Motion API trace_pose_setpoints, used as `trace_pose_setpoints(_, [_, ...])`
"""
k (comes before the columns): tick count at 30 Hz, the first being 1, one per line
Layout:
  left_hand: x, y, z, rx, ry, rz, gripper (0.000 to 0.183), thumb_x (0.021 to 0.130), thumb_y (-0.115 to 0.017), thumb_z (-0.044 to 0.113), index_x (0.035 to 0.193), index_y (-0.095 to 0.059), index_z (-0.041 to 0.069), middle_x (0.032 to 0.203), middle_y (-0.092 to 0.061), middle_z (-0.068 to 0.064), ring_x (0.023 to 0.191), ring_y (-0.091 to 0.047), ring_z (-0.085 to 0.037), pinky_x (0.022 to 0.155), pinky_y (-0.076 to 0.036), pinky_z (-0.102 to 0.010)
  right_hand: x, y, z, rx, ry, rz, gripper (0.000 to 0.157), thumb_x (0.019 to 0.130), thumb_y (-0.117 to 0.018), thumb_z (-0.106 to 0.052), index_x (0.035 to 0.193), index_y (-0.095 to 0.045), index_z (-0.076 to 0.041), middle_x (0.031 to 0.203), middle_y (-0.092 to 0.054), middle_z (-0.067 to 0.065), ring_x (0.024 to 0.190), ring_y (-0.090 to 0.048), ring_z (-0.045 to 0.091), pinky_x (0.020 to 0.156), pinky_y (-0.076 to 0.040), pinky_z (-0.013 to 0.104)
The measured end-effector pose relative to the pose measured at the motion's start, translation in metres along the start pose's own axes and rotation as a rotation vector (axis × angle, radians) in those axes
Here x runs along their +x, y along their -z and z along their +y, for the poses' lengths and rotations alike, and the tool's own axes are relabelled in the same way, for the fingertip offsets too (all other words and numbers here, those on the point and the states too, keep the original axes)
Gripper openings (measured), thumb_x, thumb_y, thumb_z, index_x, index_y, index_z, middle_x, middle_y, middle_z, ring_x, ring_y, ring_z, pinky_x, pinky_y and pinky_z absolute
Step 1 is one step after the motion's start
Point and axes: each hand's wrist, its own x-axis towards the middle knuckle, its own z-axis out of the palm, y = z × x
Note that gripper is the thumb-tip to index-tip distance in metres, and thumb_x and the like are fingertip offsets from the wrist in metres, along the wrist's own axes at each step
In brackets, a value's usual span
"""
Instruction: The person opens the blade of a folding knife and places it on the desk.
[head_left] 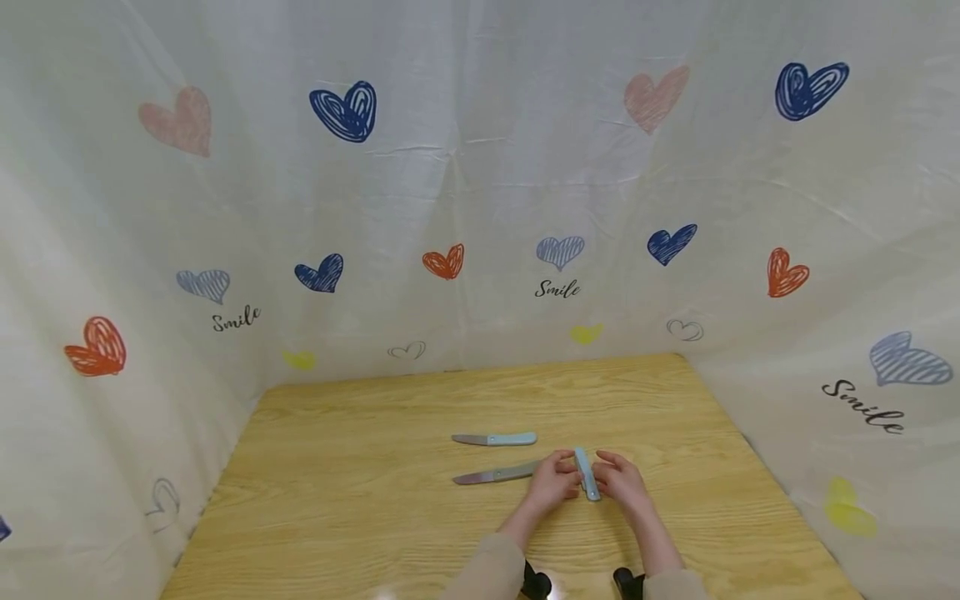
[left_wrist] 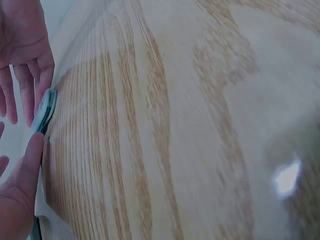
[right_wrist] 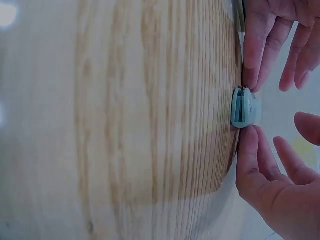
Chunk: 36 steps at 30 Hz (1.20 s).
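Observation:
A folding knife with a light blue handle [head_left: 588,475] lies folded on the table between my two hands. My left hand [head_left: 555,482] touches its left side with relaxed fingers; my right hand [head_left: 621,481] is at its right side, fingers spread and loosely bent. In the right wrist view, the slotted end of the handle [right_wrist: 241,108] faces the camera, with fingertips against both sides. Left of my left hand lies an unfolded knife with a greyish handle [head_left: 513,472], whose end is hidden by the hand. Beyond it lies another unfolded knife with a light blue handle [head_left: 512,438].
The wooden table [head_left: 352,517] has its far edge against a white curtain [head_left: 480,183] printed with hearts and "Smile". The curtain also hangs along both sides. Black wrist-camera parts [head_left: 536,581] show at the cuffs.

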Motion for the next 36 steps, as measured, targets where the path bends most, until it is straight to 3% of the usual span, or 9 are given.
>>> trace_pose_setpoints(4, [0.0,-0.004,-0.003,-0.02,-0.004,0.017,0.04,0.087,-0.064,-0.006,0.126,-0.055,-0.01,0.098,-0.066,-0.013,0.083,-0.066,-0.019,0.067,-0.061,-0.035,-0.001,-0.001,-0.002,-0.004,0.014,0.014,0.046,0.095,-0.053,-0.002,0.135,-0.042,0.017,0.125,-0.054,0.038,0.102,-0.063,0.031,0.085,-0.056,0.042])
trace_pose_setpoints(11, [-0.003,-0.005,-0.005,-0.035,-0.03,0.046,0.036,0.086,-0.063,-0.01,0.122,-0.057,-0.01,0.094,-0.067,-0.014,0.077,-0.068,-0.022,0.063,-0.061,-0.036,-0.002,-0.007,-0.001,0.007,0.031,0.031,0.046,0.09,-0.056,0.003,0.131,-0.045,0.019,0.118,-0.059,0.036,0.092,-0.065,0.024,0.07,-0.054,0.026])
trace_pose_setpoints(16, [-0.004,-0.004,-0.006,-0.062,-0.015,0.047,0.035,0.087,-0.062,-0.01,0.122,-0.056,-0.01,0.092,-0.069,-0.014,0.079,-0.068,-0.021,0.064,-0.061,-0.038,-0.001,-0.011,0.001,0.01,0.032,0.005,0.048,0.088,-0.058,0.004,0.131,-0.044,0.019,0.108,-0.064,0.033,0.082,-0.067,0.021,0.065,-0.054,0.024])
trace_pose_setpoints(21, [-0.002,0.001,-0.007,-0.066,-0.002,0.09,0.035,0.087,-0.063,-0.007,0.121,-0.056,-0.01,0.085,-0.067,-0.01,0.069,-0.063,-0.014,0.062,-0.06,-0.033,0.0,-0.014,0.002,-0.021,0.056,0.019,0.044,0.089,-0.053,0.005,0.129,-0.046,0.019,0.099,-0.066,0.029,0.071,-0.063,0.018,0.06,-0.052,0.025])
trace_pose_setpoints(28, [-0.003,0.013,-0.001,-0.129,-0.01,0.078,0.035,0.087,-0.064,-0.006,0.121,-0.057,-0.011,0.081,-0.063,-0.004,0.067,-0.061,-0.01,0.063,-0.059,-0.029,-0.006,-0.02,-0.005,0.055,0.067,-0.04,0.043,0.091,-0.053,0.003,0.131,-0.047,0.017,0.104,-0.067,0.03,0.079,-0.068,0.024,0.065,-0.057,0.031])
trace_pose_setpoints(36, [-0.013,0.033,0.014,-0.201,0.025,0.044,0.041,0.087,-0.066,-0.002,0.127,-0.059,-0.006,0.082,-0.066,-0.003,0.068,-0.063,-0.012,0.068,-0.06,-0.033,-0.017,-0.029,-0.019,0.073,0.087,-0.066,0.042,0.093,-0.055,-0.002,0.132,-0.05,0.012,0.101,-0.069,0.019,0.083,-0.066,0.022,0.071,-0.058,0.036])
